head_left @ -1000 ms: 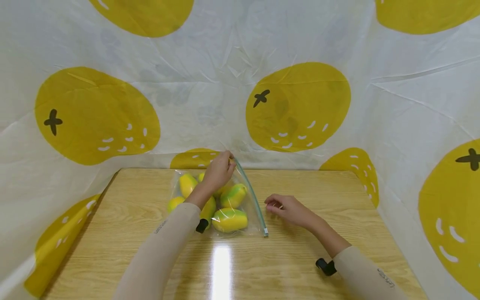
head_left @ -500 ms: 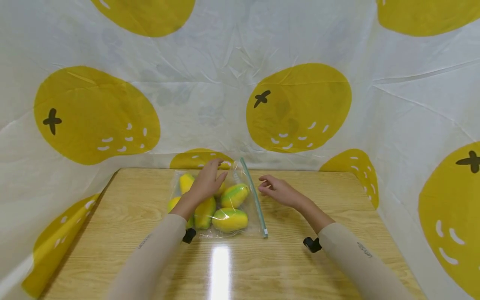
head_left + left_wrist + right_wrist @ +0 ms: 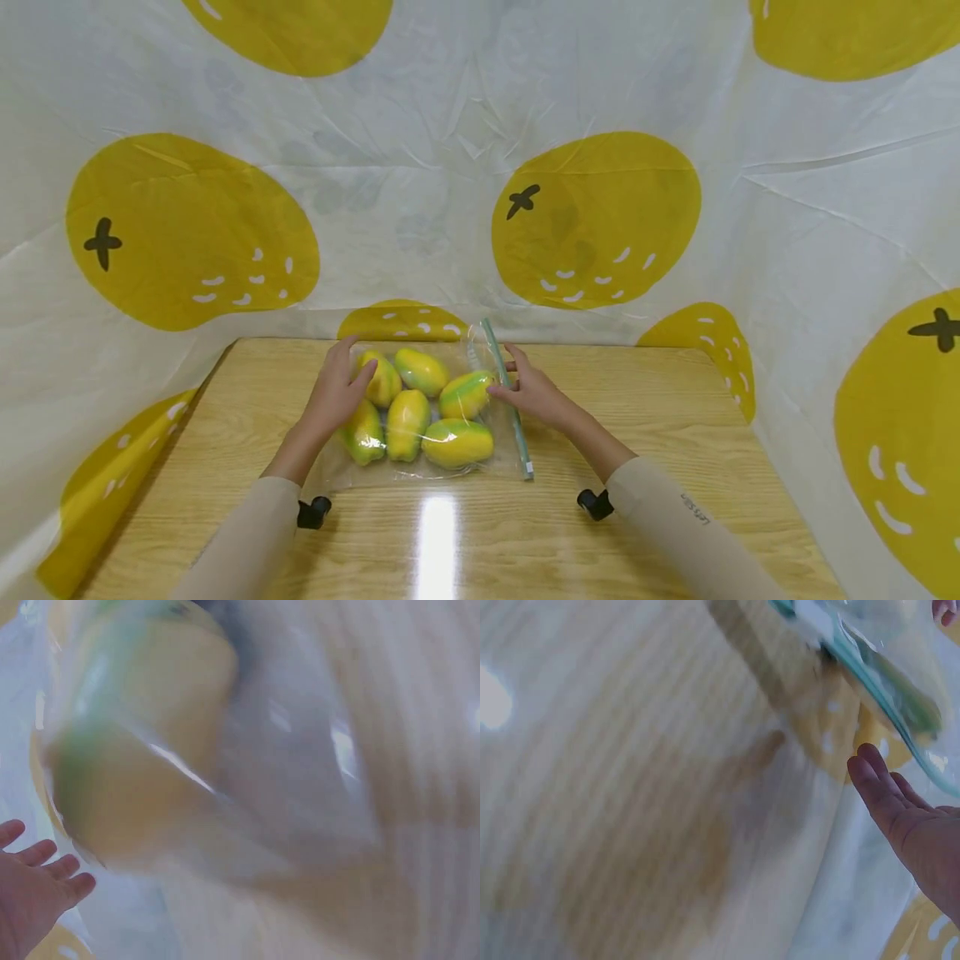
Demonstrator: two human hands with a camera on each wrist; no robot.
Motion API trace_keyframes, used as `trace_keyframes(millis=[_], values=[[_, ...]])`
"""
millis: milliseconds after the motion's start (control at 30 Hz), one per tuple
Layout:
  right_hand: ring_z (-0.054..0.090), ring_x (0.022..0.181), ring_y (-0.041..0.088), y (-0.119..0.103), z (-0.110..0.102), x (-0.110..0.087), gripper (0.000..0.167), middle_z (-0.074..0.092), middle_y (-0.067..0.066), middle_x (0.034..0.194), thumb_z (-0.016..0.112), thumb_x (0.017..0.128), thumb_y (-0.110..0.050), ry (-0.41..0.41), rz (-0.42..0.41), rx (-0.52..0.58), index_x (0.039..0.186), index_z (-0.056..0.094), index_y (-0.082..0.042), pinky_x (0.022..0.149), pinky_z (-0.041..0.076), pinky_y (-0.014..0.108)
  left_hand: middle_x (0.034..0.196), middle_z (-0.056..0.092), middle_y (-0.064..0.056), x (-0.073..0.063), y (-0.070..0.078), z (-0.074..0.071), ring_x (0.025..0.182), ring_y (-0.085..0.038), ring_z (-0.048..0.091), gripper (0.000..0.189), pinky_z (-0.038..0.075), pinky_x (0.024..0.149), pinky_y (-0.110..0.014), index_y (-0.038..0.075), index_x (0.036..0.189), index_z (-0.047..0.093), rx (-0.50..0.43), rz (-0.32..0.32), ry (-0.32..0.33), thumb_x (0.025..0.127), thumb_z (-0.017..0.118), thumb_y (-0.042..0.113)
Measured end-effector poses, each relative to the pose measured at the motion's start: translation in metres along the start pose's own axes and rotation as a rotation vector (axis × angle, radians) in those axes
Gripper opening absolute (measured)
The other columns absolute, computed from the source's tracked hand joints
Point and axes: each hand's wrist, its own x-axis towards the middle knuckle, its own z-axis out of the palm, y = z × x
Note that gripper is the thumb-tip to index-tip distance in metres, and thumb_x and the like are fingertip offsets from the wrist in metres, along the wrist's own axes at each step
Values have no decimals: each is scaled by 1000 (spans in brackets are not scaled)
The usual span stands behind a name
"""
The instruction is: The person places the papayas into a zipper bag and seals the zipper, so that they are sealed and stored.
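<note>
A clear zip bag [image 3: 504, 446] lies in the middle of the table with several yellow-green fruits [image 3: 407, 425], shaped like papayas, inside. Its green zip strip [image 3: 513, 408] runs along the right side, with a white slider [image 3: 528, 468] at the near end. My left hand [image 3: 336, 390] is at the bag's left side, thumb over one fruit and fingers spread apart. At the zip side, my right hand [image 3: 534, 390] has its thumb in front of the strip and its fingers beyond it. In the right wrist view that hand [image 3: 930, 840] shows straight fingers beside the strip.
The wooden table [image 3: 637, 392] is enclosed at the back and sides by a white curtain [image 3: 405, 208] printed with large yellow fruit. Black wrist cameras [image 3: 313, 512] hang under both wrists. Bright glare [image 3: 437, 542] lies on the table in front of the bag.
My left hand has let go of the bag's far top corner and moved left to its left side. My right hand has moved up and left to the zip strip.
</note>
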Motion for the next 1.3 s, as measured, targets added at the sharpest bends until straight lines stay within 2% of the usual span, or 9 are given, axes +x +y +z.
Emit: trace_keyframes(millis=[133, 267, 367, 467, 733, 833, 900, 1133, 1300], values=[[66, 122, 39, -1, 11, -3, 102, 41, 24, 159, 72, 98, -37, 27, -23, 22, 167, -1, -18, 91, 60, 49, 166, 17, -32, -12, -17, -8, 154, -53, 18, 77, 20, 122, -68, -3, 162, 15, -35, -72, -9, 108, 49, 40], [61, 128, 42, 1, 19, -4, 102, 40, 27, 159, 73, 97, -32, 76, -63, 39, 167, 0, -24, 92, 59, 50, 167, 16, -32, -22, -26, -7, 151, -56, 21, 77, 24, 120, -69, -3, 163, 11, -95, -118, -44, 109, 47, 40], [68, 108, 35, 3, 22, -4, 98, 57, 26, 138, 74, 96, -29, 103, -71, 11, 167, 6, -24, 83, 60, 44, 169, 16, -30, -27, -31, -2, 151, -55, 23, 78, 26, 119, -69, 1, 164, 9, -140, -137, -80, 109, 46, 42], [63, 90, 25, 5, 25, -4, 92, 62, 15, 117, 73, 97, -27, 101, -64, -39, 166, 13, -21, 75, 55, 37, 169, 16, -29, -30, -35, 5, 153, -54, 20, 80, 24, 121, -68, 1, 164, 9, -141, -135, -103, 109, 48, 43], [45, 69, 16, 7, 30, -4, 82, 47, 4, 82, 70, 99, -25, 76, -62, -71, 165, 20, -18, 65, 45, 32, 165, 24, -32, -29, -34, 17, 151, -53, 25, 74, 23, 122, -66, -4, 162, 16, -108, -96, -58, 109, 51, 33], [48, 73, 17, 9, 29, -7, 81, 59, 6, 95, 70, 99, -25, 94, -46, -69, 164, 22, -19, 70, 47, 33, 166, 24, -30, -27, -30, 21, 152, -52, 24, 74, 23, 122, -66, -4, 162, 16, -115, -80, -75, 109, 50, 34], [47, 72, 17, 11, 25, -11, 81, 58, 7, 96, 70, 99, -26, 103, -38, -73, 164, 22, -20, 71, 47, 34, 167, 22, -29, -26, -27, 26, 153, -52, 23, 74, 23, 122, -67, -4, 162, 15, -123, -64, -94, 109, 49, 35], [55, 88, 21, 24, 7, -21, 83, 61, 18, 127, 69, 100, -28, 132, -16, -87, 165, 19, -19, 78, 49, 34, 167, 25, -26, -19, -12, 45, 154, -48, 24, 67, 25, 122, -65, 2, 163, 21, -135, 32, -114, 110, 50, 31], [58, 84, 20, 33, -4, -26, 83, 62, 18, 128, 69, 100, -26, 139, -29, -92, 164, 18, -13, 73, 51, 31, 163, 33, -23, -13, 0, 56, 152, -46, 30, 59, 33, 118, -65, 8, 161, 31, -118, 71, -103, 109, 52, 25]])
